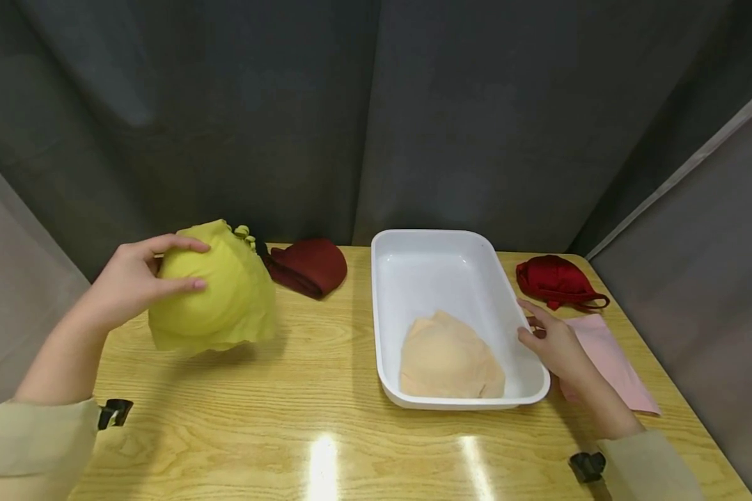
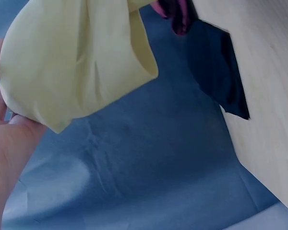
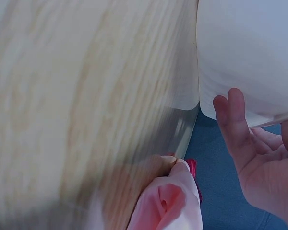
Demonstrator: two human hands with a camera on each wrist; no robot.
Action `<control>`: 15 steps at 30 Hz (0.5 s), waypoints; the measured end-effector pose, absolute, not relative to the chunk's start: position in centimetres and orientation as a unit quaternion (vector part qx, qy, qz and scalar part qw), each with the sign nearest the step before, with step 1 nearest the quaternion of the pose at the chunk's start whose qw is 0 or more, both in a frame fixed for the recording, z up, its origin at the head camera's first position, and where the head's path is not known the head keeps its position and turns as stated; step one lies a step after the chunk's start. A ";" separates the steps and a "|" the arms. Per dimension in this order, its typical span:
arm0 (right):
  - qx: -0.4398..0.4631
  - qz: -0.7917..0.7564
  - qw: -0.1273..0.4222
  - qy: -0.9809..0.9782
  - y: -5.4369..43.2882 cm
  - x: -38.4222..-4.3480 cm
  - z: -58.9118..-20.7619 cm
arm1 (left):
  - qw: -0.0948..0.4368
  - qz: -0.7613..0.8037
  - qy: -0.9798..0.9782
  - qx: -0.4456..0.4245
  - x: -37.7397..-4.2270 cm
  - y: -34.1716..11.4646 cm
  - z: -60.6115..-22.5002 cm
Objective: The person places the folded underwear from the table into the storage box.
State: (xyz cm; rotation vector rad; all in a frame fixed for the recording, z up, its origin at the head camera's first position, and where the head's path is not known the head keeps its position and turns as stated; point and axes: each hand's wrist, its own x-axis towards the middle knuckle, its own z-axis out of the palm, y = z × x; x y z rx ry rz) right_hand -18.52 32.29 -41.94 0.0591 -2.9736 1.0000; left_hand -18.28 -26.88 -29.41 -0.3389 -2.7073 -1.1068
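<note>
My left hand (image 1: 128, 278) grips a yellow bra (image 1: 216, 292) folded into one cup, thumb and fingers on its rounded side; it hangs above the table at the left, its straps bunched at the far end. The left wrist view shows the same yellow bra (image 2: 72, 62) with an open fold at its edge. My right hand (image 1: 554, 344) holds the right rim of a white plastic tray (image 1: 439, 278); in the right wrist view its fingers (image 3: 236, 108) lie against the tray's outer side. Inside the tray, near its front, lies a folded beige bra (image 1: 451, 358).
A folded maroon bra (image 1: 313, 268) lies at the back, with something black beside it partly behind the yellow one. Right of the tray are a red bra (image 1: 554, 278) with a looped strap and a pink garment (image 1: 611, 362). Grey curtains (image 1: 476, 118) border the wooden table (image 1: 276, 424).
</note>
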 end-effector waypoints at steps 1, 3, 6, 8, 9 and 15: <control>0.020 0.319 0.002 -0.948 32.3 -18.5 -41.9 | 0.100 -0.378 -0.913 -0.114 -18.3 -26.7 -29.3; 0.020 0.320 0.002 -0.947 32.3 -18.5 -42.0 | 0.102 -0.388 -0.909 -0.114 -18.5 -26.2 -29.0; 0.020 0.320 0.002 -0.947 32.3 -18.6 -42.0 | 0.105 -0.402 -0.902 -0.115 -18.7 -25.5 -28.6; 0.020 0.320 0.001 -0.947 32.3 -18.6 -42.0 | 0.106 -0.411 -0.897 -0.119 -18.8 -25.0 -28.2; 0.020 0.320 0.002 -0.947 32.4 -18.6 -42.0 | 0.108 -0.415 -0.895 -0.122 -18.8 -24.7 -27.9; 0.020 0.320 0.002 -0.947 32.5 -18.7 -42.1 | 0.104 -0.440 -0.882 -0.134 -18.9 -22.8 -26.5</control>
